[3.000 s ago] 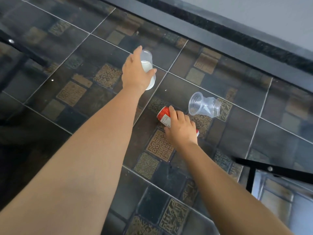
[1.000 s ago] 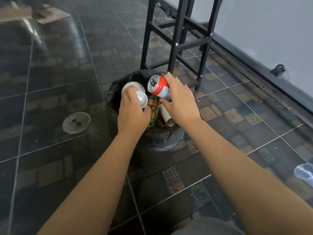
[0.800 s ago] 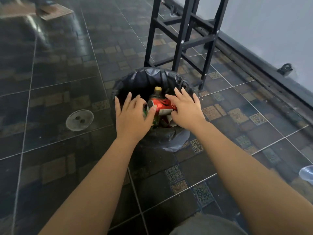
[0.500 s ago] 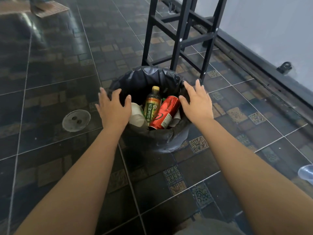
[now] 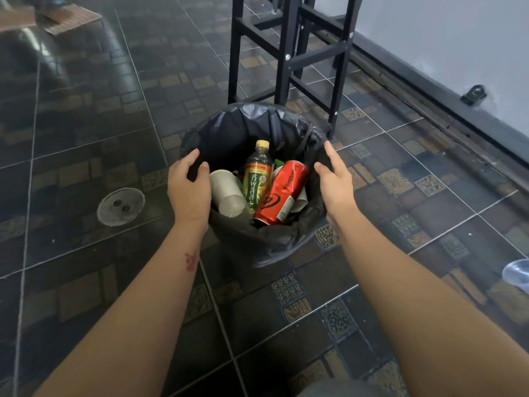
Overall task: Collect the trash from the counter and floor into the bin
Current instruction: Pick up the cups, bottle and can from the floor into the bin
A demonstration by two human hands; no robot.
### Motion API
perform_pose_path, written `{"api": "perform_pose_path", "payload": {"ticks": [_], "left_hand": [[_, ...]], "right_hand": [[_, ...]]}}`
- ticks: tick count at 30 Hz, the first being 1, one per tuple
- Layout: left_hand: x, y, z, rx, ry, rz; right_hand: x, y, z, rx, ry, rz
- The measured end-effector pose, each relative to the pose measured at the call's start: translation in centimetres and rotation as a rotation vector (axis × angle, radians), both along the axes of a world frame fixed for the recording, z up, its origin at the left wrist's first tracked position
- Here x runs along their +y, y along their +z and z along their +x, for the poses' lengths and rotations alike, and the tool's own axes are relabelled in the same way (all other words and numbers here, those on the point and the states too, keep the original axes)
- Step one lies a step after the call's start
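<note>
A bin lined with a black bag [image 5: 246,118] stands on the dark tiled floor. Inside it lie a red can [image 5: 282,193], a white plastic cup [image 5: 227,193] and a green tea bottle with a yellow cap [image 5: 257,176]. My left hand [image 5: 187,190] is at the bin's left rim, with fingers and thumb curled around the bag edge. At the right rim is my right hand [image 5: 335,179], its fingers straight and apart and its thumb over the bag edge. A clear plastic cup [image 5: 515,275] lies on the floor at the far right edge.
A black metal frame [image 5: 289,53] stands just behind the bin. A round floor drain [image 5: 120,206] is to the bin's left. The wall's dark baseboard [image 5: 429,90] runs along the right. Flat cardboard [image 5: 68,18] lies at the top left.
I brought the white cup and the red can over the bin and let them drop in. Both hands then spread apart to the bin's rim, and the left one curled onto the bag edge.
</note>
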State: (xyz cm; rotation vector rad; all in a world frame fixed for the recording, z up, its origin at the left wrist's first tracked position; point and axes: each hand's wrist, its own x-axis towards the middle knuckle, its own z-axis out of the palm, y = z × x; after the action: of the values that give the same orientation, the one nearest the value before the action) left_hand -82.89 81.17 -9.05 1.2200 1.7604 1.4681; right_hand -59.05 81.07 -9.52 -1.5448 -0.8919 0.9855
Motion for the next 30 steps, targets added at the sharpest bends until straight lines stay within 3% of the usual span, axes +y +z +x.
{"api": "perform_pose_path", "payload": {"ticks": [19, 25, 30], "left_hand": [[-0.9, 1.2, 29.2, 0.003, -0.452, -0.045], [-0.2, 0.1, 35.6, 0.071, -0.505, -0.054], [1.6, 0.2, 36.7, 0.239, -0.532, -0.06]], "right_hand": [[-10.5, 2.1, 26.1, 0.007, -0.552, -0.024], [-11.0, 0.5, 31.9, -0.002, -0.67, -0.011], [-10.0, 0.3, 33.0, -0.065, -0.616, -0.057]]}}
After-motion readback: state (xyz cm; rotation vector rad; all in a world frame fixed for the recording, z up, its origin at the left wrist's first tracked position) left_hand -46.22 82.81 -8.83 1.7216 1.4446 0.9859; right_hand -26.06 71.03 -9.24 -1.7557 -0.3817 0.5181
